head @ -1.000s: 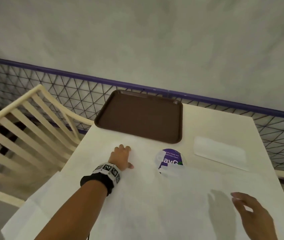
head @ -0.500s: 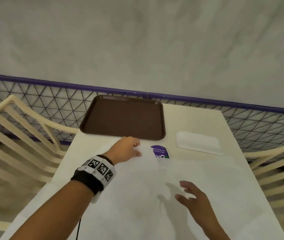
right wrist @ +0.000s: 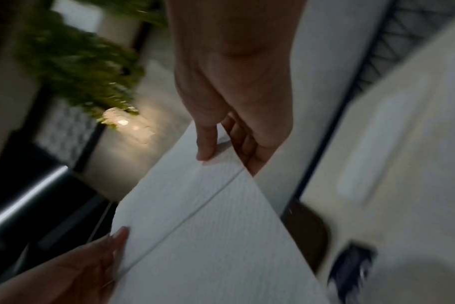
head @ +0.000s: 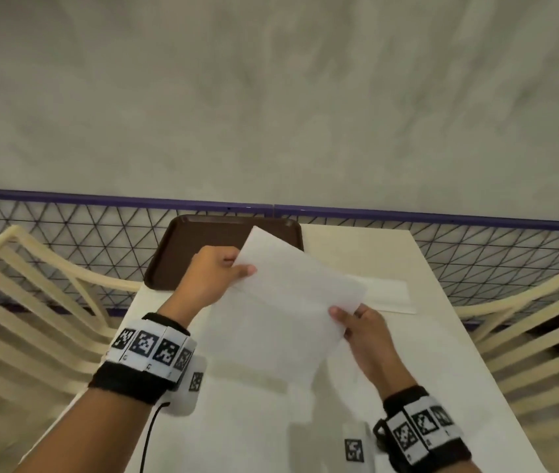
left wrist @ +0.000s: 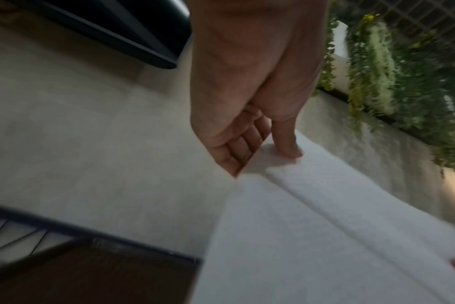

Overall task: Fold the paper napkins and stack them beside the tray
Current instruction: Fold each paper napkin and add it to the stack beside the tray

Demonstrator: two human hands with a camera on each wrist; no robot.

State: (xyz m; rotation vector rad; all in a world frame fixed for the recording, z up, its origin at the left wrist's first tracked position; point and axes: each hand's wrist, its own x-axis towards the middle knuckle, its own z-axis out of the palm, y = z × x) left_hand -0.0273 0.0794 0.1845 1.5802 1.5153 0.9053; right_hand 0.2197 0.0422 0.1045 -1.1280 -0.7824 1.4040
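A white paper napkin (head: pixel 288 302) hangs lifted above the cream table (head: pixel 373 254), tilted, with a crease along it (right wrist: pixel 195 211). My left hand (head: pixel 242 268) pinches its left edge, thumb on top (left wrist: pixel 288 148) and fingers underneath. My right hand (head: pixel 343 315) pinches the near right corner (right wrist: pixel 216 152) the same way. The brown tray (head: pixel 199 247) lies at the table's far left, partly hidden behind the napkin. A folded white napkin (head: pixel 390 295) lies flat on the table to the right of the tray.
Cream slatted chairs (head: pixel 32 302) (head: pixel 527 336) flank the table. A wire-mesh railing with a purple top rail (head: pixel 442 216) runs behind it, below a grey wall. More white paper (head: pixel 254 421) covers the near tabletop. A purple sticker (right wrist: pixel 351 265) shows on the table.
Both hands, which lay open on or above the paper on the table, now pinch a napkin and have raised it off the surface. It now hides the purple sticker in the head view.
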